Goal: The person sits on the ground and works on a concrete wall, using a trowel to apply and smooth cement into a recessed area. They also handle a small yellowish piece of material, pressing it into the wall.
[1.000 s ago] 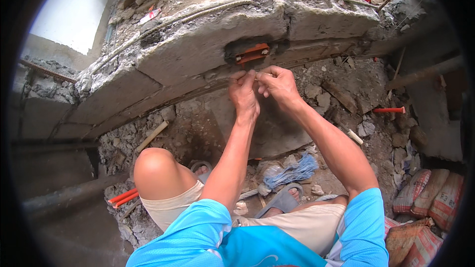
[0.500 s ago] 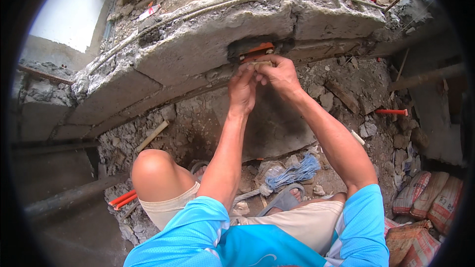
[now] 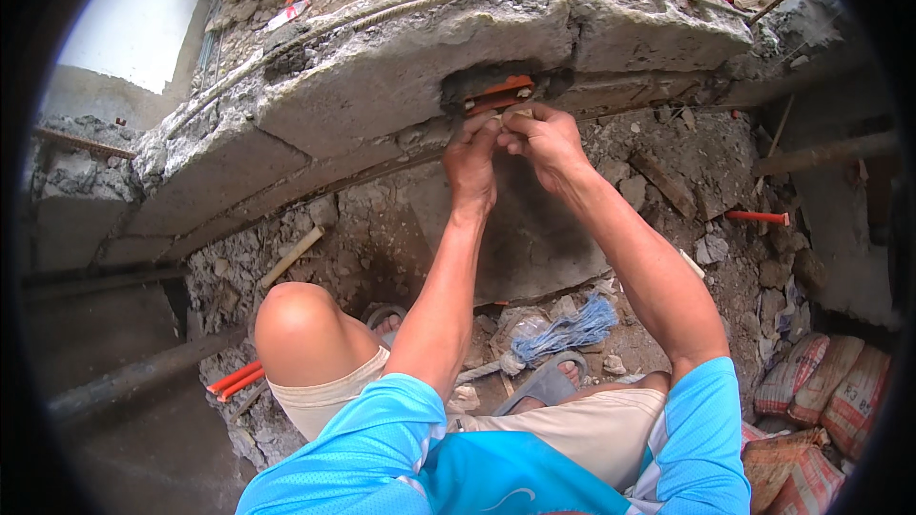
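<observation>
My left hand (image 3: 470,164) and my right hand (image 3: 551,148) meet just below a hollow in the broken concrete wall (image 3: 382,86). Set into that hollow is an orange plastic box (image 3: 504,88), probably an electrical box, with small pale bits at its right end. Fingers of both hands are closed around a small tan piece (image 3: 516,113), pinched between thumbs and fingertips. Its kind is too small to make out, and the fingers hide most of it. The hands are close in front of the box; whether they touch it I cannot tell.
Rubble covers the ground around my sandalled feet, with a blue frayed rope (image 3: 570,327) between them. Orange pipes (image 3: 236,380) lie left of my knee, another orange pipe (image 3: 757,217) to the right. Woven sacks (image 3: 828,377) lie at lower right. Rebar (image 3: 420,5) runs along the wall top.
Both hands have shifted very slightly right in the picture and still pinch the small tan piece. The view has moved a little; the orange box stays in its hollow.
</observation>
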A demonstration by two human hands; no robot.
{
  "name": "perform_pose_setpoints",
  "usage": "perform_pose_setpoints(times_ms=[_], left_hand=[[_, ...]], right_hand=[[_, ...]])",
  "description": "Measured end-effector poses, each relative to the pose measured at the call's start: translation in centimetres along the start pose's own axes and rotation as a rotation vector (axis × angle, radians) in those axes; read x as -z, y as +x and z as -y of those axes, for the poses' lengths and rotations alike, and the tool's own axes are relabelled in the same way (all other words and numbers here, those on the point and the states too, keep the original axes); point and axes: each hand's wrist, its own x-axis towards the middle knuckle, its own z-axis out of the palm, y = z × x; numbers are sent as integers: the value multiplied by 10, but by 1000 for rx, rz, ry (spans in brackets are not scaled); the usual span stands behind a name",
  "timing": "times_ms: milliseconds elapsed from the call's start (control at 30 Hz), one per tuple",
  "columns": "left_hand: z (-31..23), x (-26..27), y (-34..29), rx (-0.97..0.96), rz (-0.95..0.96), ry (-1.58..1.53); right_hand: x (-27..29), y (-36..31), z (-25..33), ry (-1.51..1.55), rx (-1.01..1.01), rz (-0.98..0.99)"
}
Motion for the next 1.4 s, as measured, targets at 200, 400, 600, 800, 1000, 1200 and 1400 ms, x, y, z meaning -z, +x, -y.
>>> perform_pose_setpoints(times_ms=[200, 400, 600, 800, 1000, 1200, 1400], left_hand=[[-2, 3, 9, 19, 139, -115], [-3, -5, 1, 51, 49, -252], [-1, -14, -12, 116, -96, -72], [-1, -13, -11, 30, -45, 5], [10, -3, -7, -94, 33, 136], [6, -6, -10, 8, 39, 4], [5, 12, -9, -4, -78, 244]], right_hand=[[-2, 9, -6, -309, 362, 13], [-9, 8, -12, -687, 800, -105], [-3, 21, -20, -795, 972, -149], [-5, 25, -25, -1078, 1191, -173], [-6, 31, -20, -1263, 1305, -157], [-3, 38, -23, -1368, 1284, -109], [-5, 40, -21, -1392, 1213, -36]])
